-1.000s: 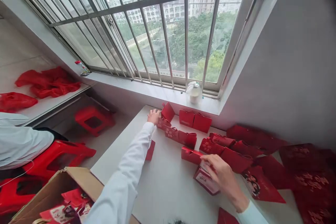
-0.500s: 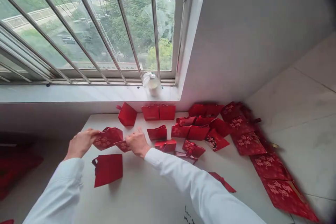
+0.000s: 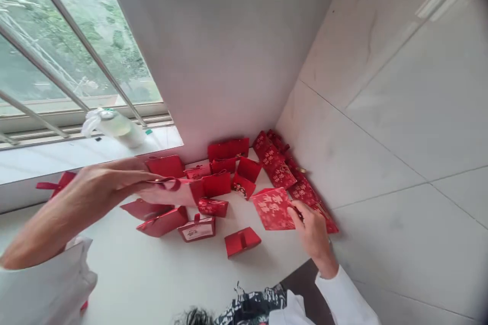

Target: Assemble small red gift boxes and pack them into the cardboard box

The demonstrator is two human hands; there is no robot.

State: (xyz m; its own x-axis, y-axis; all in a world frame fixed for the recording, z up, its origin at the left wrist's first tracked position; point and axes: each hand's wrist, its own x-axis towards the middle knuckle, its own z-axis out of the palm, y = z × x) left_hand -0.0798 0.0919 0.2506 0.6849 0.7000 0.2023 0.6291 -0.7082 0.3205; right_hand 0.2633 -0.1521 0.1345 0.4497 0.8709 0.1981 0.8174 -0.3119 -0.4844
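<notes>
My right hand point(image 3: 310, 228) pinches a red paper gift bag point(image 3: 271, 209) with pale gold characters by its side edge, above the table's right part. My left hand point(image 3: 102, 183) reaches across from the left, smeared by motion. Its closed fingertips hold a red gift bag point(image 3: 162, 194) with a dark ribbon loop, blurred over the bags behind it. A small red box point(image 3: 243, 241) with a ribbon band stands nearest to me. Beside it is a red box with a pale window point(image 3: 197, 230), and a small printed red box point(image 3: 212, 207) lies behind.
More printed red bags point(image 3: 280, 175) line the right wall, overlapping. Several red bags stand by the back wall, among them a wide one point(image 3: 227, 149). A bottle in a plastic bag point(image 3: 122, 129) rests on the windowsill. The white table point(image 3: 152, 269) ends at a tiled wall.
My view has swung right. My right hand has moved to the table's right side with a printed bag. My left hand has risen and come across the bags.
</notes>
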